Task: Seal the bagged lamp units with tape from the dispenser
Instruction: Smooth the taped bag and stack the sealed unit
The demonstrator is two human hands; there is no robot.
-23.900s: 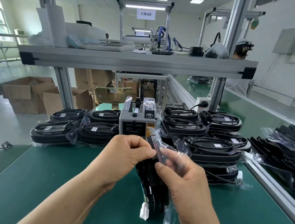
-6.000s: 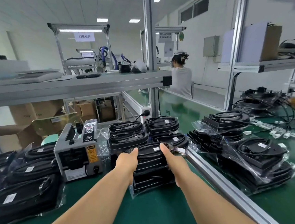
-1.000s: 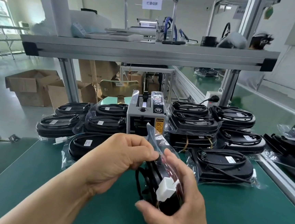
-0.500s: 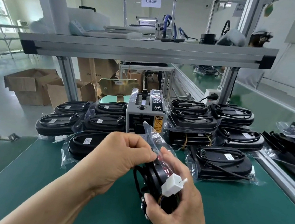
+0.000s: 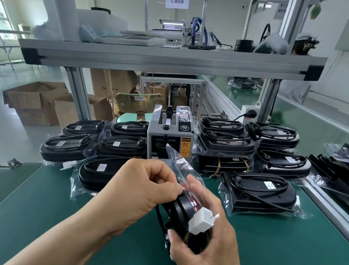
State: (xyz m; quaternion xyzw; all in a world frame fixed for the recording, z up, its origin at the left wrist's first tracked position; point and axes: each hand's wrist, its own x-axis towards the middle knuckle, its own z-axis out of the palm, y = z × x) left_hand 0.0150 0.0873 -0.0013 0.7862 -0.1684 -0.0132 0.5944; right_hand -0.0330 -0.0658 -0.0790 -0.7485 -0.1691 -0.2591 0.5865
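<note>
Connector (image 5: 201, 221) swung up on the black, clear-bagged lamp unit (image 5: 184, 208).

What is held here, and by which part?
Right hand grips the bagged lamp unit around its lower end; left hand pinches its bag flap.

You hold one unit (image 5: 186, 208). One dispenser (image 5: 169, 136). Five units (image 5: 102, 174) left of it, six showing right; those beyond rail (image 5: 331, 209) uncountable.
</note>
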